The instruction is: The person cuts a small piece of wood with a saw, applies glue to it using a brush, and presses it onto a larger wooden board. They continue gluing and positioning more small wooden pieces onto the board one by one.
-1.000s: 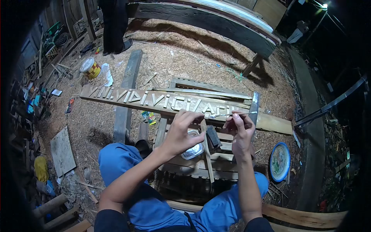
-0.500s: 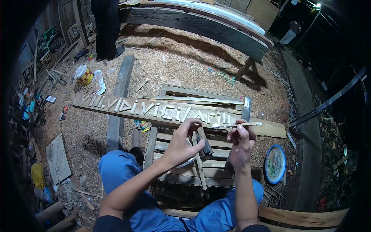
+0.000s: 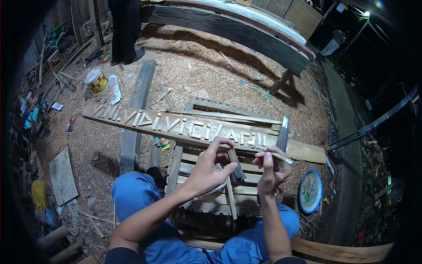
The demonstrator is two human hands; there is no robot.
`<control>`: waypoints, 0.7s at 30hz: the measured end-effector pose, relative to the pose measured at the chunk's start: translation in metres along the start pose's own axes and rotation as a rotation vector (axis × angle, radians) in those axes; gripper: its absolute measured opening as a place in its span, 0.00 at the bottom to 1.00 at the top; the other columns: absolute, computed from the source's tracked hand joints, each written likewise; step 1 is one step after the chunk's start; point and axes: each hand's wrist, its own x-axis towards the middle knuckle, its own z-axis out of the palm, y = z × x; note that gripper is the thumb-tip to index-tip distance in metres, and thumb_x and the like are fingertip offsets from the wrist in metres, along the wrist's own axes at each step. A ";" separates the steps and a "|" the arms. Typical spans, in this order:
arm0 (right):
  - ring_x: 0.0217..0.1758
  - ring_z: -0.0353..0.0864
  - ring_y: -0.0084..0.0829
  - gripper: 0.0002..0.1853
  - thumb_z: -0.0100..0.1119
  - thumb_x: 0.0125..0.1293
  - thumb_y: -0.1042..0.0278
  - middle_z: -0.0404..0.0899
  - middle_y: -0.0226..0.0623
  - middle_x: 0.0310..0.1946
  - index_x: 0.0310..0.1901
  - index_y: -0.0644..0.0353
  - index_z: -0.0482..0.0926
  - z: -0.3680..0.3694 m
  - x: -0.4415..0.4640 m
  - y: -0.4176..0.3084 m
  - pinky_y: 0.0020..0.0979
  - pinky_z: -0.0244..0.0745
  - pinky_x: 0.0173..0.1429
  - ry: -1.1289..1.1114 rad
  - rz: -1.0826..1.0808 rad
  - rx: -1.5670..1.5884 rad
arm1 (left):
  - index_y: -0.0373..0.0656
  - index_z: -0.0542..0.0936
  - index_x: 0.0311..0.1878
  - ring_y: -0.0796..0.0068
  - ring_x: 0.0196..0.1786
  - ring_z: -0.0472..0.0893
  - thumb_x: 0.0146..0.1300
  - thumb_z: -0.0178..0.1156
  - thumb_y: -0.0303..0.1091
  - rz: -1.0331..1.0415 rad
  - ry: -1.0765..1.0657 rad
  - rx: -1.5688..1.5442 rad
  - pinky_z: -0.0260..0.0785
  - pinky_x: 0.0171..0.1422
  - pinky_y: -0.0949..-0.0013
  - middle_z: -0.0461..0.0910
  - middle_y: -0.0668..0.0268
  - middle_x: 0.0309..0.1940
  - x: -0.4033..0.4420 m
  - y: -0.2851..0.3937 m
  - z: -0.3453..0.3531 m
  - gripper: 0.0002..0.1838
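Note:
A long wooden board (image 3: 154, 128) with raised pale letters lies across a slatted wooden stand (image 3: 202, 197). My right hand (image 3: 271, 172) pinches a thin stick (image 3: 278, 156) with whitish stuff at its ends, just in front of the board's right part. My left hand (image 3: 214, 169) is held over the stand near the board's front edge, fingers curved and thumb apart, with no object visible between them. Beyond its fingertips are a dark block (image 3: 238, 173) and a narrow wood strip (image 3: 231, 200). A pale container behind my left hand is mostly hidden.
A yellow and red bucket (image 3: 96, 80) stands at the left. A blue-rimmed tray (image 3: 311, 191) is at the right. Across the top runs a large beam (image 3: 220, 26). One person (image 3: 125, 33) stands at upper left, another (image 3: 332, 43) far off at upper right.
The stick in my right hand has turned, its right end now lower and nearer me. My left hand has shifted slightly lower and stays curved. The view has shifted a little.

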 end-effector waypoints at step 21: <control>0.48 0.89 0.26 0.14 0.70 0.65 0.78 0.90 0.40 0.43 0.52 0.65 0.82 0.000 -0.002 -0.010 0.27 0.83 0.54 -0.174 0.099 -0.187 | 0.38 0.65 0.73 0.83 0.44 0.80 0.70 0.65 0.22 0.074 -0.025 -0.165 0.75 0.51 0.75 0.81 0.68 0.36 0.008 -0.006 0.016 0.31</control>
